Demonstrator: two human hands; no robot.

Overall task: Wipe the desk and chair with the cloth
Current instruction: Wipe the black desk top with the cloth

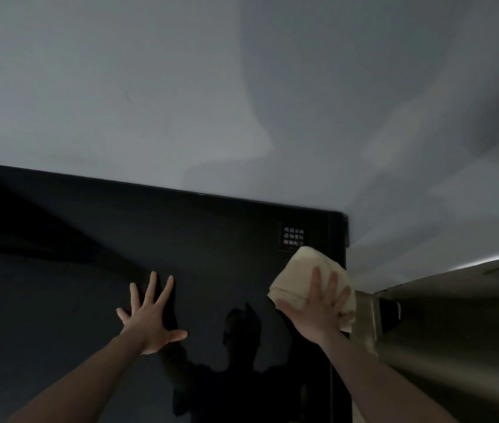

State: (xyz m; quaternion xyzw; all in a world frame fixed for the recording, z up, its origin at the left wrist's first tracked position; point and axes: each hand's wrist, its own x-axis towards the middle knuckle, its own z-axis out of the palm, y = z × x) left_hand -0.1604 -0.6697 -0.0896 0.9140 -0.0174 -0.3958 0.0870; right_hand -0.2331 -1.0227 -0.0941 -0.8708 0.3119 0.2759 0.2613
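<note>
A glossy black desk top (120,239) fills the lower left and middle of the head view. My left hand (149,319) lies flat on it with the fingers spread wide. My right hand (318,306) presses a folded cream cloth (300,270) onto the desk near its far right corner, with the fingers straight on top of the cloth. The cloth lies just below a small label with white lettering (293,238). The chair is not in view.
A pale grey wall (242,87) rises behind the desk's far edge. To the right of the desk stands a brownish metallic surface (440,315), close beside my right hand. The glossy desk top mirrors a person's dark outline.
</note>
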